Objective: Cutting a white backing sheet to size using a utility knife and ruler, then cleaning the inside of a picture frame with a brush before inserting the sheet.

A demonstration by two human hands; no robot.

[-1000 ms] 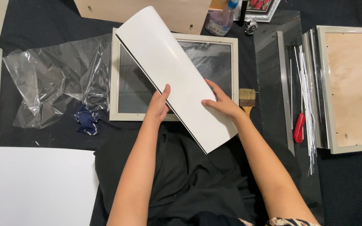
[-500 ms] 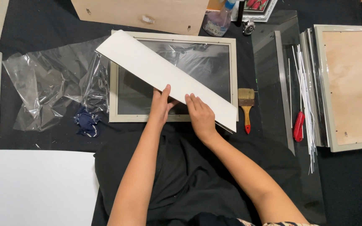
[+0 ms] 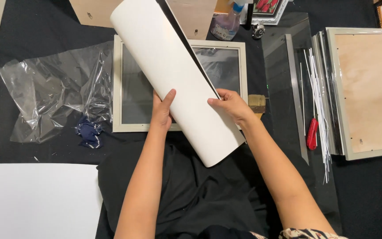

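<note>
Hands are clamped on a curved white sheet (image 3: 177, 75): left hand (image 3: 162, 110) on its left edge, right hand (image 3: 231, 105) on its right edge. It is held above a glazed frame (image 3: 129, 88) on the bench.

A sheet (image 3: 180, 75) lies over the frame (image 3: 124, 88), plastic wrap (image 3: 54, 95) left, screwdriver (image 3: 312, 133) right.

One head-worn camera looks steeply down, close above the black-covered table (image 3: 32, 53), the person's forearms entering from the bottom edge.
</note>
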